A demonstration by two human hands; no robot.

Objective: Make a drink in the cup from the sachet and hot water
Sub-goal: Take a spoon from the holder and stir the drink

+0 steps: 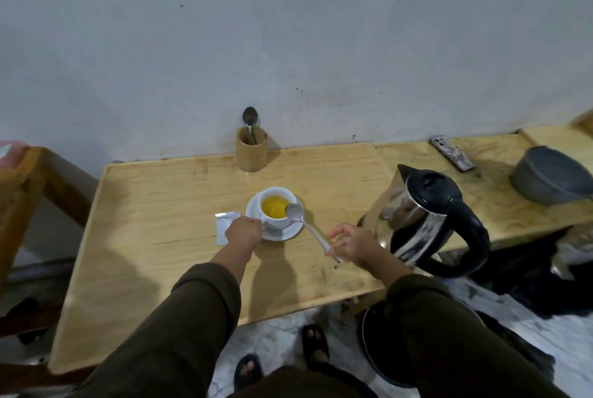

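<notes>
White cup (pixel 276 207) on saucer (pixel 282 230), mid wooden table (pixel 160 237), holding yellow liquid. Right hand (pixel 349 245) pinching handle of spoon (pixel 308 227), bowl resting at cup rim. Left hand (pixel 244 232) closed at saucer's left edge, apparently at cup's side; exact grip unclear. Torn sachet (pixel 224 224) flat beside saucer, partly under left hand. Kettle (pixel 430 221) at right, contents unclear. Wooden holder (pixel 252 153) by wall, second spoon (pixel 250 121) upright inside. Grey lidded pot (pixel 552 176) far right.

A pale grey wall (pixel 288 28) — scuffed and spotted — rises behind the light wooden tabletop (pixel 154 211). Below lies a marbled white floor (pixel 276 343), with a darker wooden frame (pixel 29 192) at the left.
</notes>
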